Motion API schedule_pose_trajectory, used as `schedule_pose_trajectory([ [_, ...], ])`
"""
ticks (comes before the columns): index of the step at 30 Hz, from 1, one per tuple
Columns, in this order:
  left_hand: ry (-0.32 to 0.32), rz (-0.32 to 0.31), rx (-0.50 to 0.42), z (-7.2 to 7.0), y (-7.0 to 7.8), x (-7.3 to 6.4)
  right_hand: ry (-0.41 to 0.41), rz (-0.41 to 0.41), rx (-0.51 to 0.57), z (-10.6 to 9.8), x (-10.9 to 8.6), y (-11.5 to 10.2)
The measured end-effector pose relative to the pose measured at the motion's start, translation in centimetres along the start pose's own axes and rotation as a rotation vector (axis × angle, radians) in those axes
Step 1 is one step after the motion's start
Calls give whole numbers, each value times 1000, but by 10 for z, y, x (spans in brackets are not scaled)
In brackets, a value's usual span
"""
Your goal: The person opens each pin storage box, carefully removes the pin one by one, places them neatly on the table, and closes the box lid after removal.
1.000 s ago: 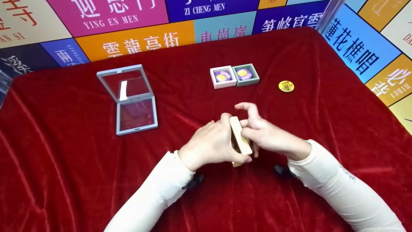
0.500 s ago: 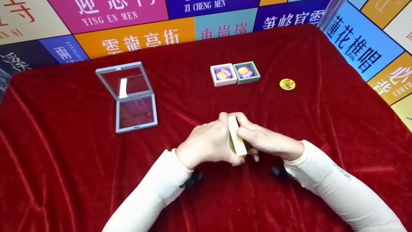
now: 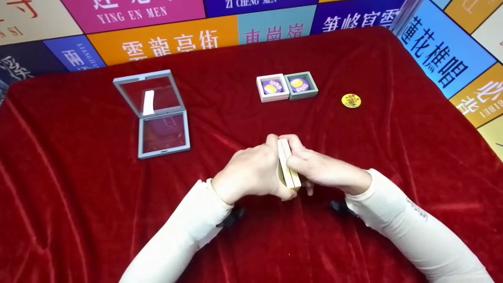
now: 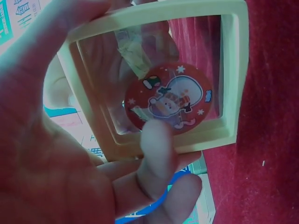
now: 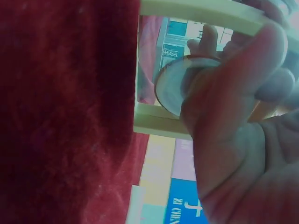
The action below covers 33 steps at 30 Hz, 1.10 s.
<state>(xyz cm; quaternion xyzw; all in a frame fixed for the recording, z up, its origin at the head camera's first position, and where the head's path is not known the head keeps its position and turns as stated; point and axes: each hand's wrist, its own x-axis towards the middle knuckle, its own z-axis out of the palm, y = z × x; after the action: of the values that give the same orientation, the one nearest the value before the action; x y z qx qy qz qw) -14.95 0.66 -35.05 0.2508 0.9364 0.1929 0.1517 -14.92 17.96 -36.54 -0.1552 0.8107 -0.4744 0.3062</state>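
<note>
Between both hands stands a pale yellow square display frame [image 3: 289, 167], on edge above the red cloth, its two halves lying together with a thin seam. My left hand [image 3: 249, 171] grips it by the far and near edges. From the other side my right hand [image 3: 324, 171] holds it, thumb along the upper edge. In the left wrist view, a round red badge [image 4: 189, 91] with a snowman picture sits behind the frame's clear film, one left fingertip over its lower part. The right wrist view shows the badge's plain back [image 5: 169, 88], partly hidden by right fingers.
On the left a grey-blue display frame [image 3: 186, 131] lies opened out, a white strip [image 3: 148, 103] on its raised half. Farther back sit a pink frame [image 3: 274, 98] and a green frame [image 3: 313, 92], each holding a purple badge. A yellow round badge [image 3: 351, 101] lies at right.
The right index finger, raised earlier, has come down to the yellow frame's far end. The frame's halves have come together and a seam shows along its edge.
</note>
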Motion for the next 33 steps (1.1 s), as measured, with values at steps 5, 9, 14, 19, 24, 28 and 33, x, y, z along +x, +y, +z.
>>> schedule_pose_trajectory([
  [5, 20, -4, -4, 1, -2, -1, 245, -79, -361, 13, 0, -5],
  [9, 28, -1, -5, 2, -3, -1, 395, -115, -561, 20, -1, -6],
  [14, 20, 2, 2, 3, -5, 0, 411, -139, -603, 22, -2, -5],
  [19, -8, -12, 20, 2, -4, 1, 430, -166, -652, 19, -3, -4],
  [24, -32, -30, 25, 1, -3, 1, 453, -212, -688, 17, -3, -2],
  [28, -29, -20, 27, 1, -3, 2, 467, -222, -693, 17, -4, -1],
  [33, -21, -2, 42, 1, -2, 2, 474, -224, -696, 16, -5, -1],
])
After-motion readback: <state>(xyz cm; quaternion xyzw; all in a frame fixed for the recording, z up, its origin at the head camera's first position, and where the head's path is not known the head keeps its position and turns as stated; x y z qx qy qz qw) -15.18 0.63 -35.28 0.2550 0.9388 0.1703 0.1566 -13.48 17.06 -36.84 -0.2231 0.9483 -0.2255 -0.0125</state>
